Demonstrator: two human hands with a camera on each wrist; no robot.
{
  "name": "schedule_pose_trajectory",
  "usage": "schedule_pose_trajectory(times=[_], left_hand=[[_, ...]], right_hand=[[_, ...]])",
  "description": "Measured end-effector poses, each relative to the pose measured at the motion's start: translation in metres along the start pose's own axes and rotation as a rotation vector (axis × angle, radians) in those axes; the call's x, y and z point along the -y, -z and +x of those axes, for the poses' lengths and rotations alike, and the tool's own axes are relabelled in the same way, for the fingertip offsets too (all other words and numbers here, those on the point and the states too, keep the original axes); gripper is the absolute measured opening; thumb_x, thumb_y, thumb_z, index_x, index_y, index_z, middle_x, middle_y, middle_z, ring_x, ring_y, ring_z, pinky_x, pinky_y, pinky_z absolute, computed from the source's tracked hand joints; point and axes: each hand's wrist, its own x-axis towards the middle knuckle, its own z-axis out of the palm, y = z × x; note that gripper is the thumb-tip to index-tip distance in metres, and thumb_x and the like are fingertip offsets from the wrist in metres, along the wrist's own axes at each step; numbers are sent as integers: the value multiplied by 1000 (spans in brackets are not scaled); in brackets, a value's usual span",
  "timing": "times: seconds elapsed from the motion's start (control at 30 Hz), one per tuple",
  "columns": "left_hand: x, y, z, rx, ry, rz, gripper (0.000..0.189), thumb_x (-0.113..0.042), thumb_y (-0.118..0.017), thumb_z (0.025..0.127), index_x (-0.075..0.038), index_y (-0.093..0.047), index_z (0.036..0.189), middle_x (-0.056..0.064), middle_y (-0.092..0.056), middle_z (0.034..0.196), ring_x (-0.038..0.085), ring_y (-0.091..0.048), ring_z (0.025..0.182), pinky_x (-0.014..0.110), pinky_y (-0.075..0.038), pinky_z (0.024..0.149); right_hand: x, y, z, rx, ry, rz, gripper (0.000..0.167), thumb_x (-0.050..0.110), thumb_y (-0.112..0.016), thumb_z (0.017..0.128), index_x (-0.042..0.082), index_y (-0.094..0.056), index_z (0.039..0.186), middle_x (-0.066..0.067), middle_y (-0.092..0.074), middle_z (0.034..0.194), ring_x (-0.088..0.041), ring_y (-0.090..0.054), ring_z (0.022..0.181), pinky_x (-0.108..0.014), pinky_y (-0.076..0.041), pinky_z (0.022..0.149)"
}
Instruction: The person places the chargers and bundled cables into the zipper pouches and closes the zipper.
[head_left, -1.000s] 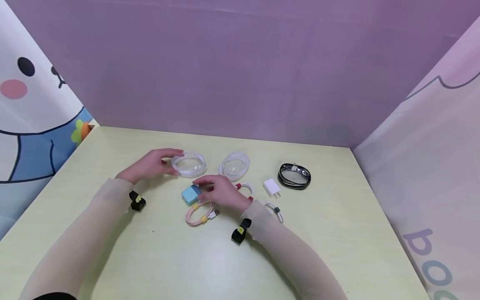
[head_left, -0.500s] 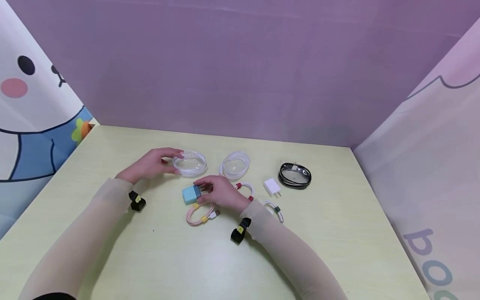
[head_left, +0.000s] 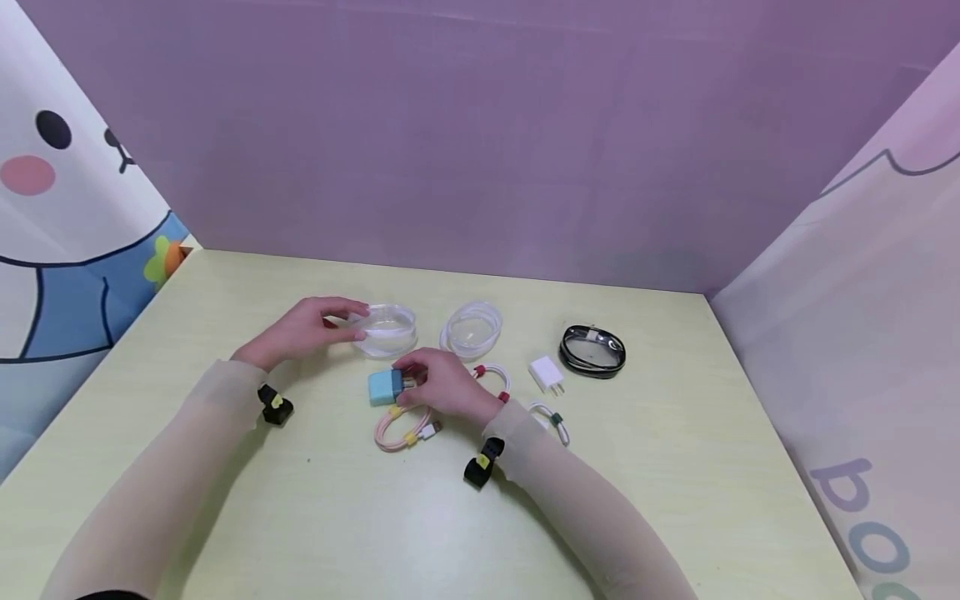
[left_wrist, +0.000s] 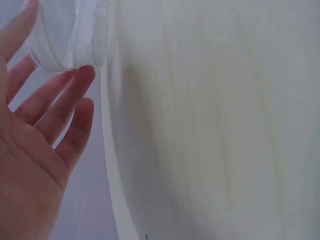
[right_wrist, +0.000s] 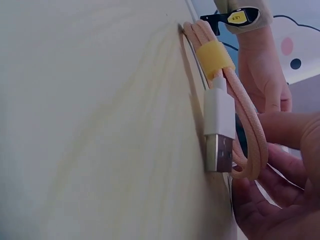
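At the back of the table my left hand (head_left: 311, 332) pinches the left edge of a round clear plastic container (head_left: 390, 332). The left wrist view shows its transparent wall (left_wrist: 86, 37) between the thumb and fingertips, with the other fingers spread below. My right hand (head_left: 444, 385) holds a light-blue plug-in charger (head_left: 384, 388) by its dark prong end, thumb on the near side and fingers on the far side. Just in front of the charger lies a coiled pink USB cable (head_left: 390, 432) with yellow ties; in the right wrist view its white USB plug (right_wrist: 219, 117) partly covers the charger.
A clear coiled ring-shaped item (head_left: 471, 331) lies right of the container. Farther right are a white charger (head_left: 545, 373) and a coiled black cable (head_left: 592, 352). White cables with red ties (head_left: 495, 375) and a dark tie (head_left: 555, 419) lie partly under my right arm.
The container has tilted up and shifted slightly right in my left hand. The blue charger has turned a little, its prongs now pointing rightward between my right fingers.
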Motion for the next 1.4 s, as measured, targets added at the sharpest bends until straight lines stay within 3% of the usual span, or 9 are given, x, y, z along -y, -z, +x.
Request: schedule_pose_trajectory(times=[0.17,0.33,0.77,1.13,1.4], left_hand=[[-5,0,-2,5,25,4,48,-39,-72,92,-11,-64,131,12,-58,137,30,-59,117,48,-51,95],[-8,-1,-4,3,42,25,47,-41,-69,94,-12,-65,131,14,-60,133,31,-62,111,46,-51,92],[-6,-6,0,-3,37,23,42,-43,-64,97,-12,-68,125,10,-67,120,24,-63,96,39,-49,83],[-7,-5,1,-7,51,14,41,-45,-62,98,-14,-69,122,9,-67,120,25,-62,104,44,-46,93],[-5,-5,-1,-8,55,14,41,-46,-61,98,-14,-69,122,8,-67,120,25,-62,106,44,-45,94]], right_hand=[[0,2,-3,-56,0,55,45,15,-85,80,13,-68,122,5,-67,108,-11,-63,96,-24,-52,84],[3,6,-1,-162,-9,83,43,11,-82,83,9,-66,123,1,-66,111,-14,-65,98,-24,-53,85],[9,4,11,-356,-173,123,46,7,-82,82,10,-67,125,-3,-69,113,-15,-65,96,-26,-54,83],[7,-4,19,-381,-186,83,49,7,-82,81,12,-68,127,-3,-69,118,-15,-64,100,-26,-53,84],[9,0,10,-381,-192,133,44,5,-78,84,12,-68,127,-7,-69,114,-15,-66,95,-26,-54,80]])
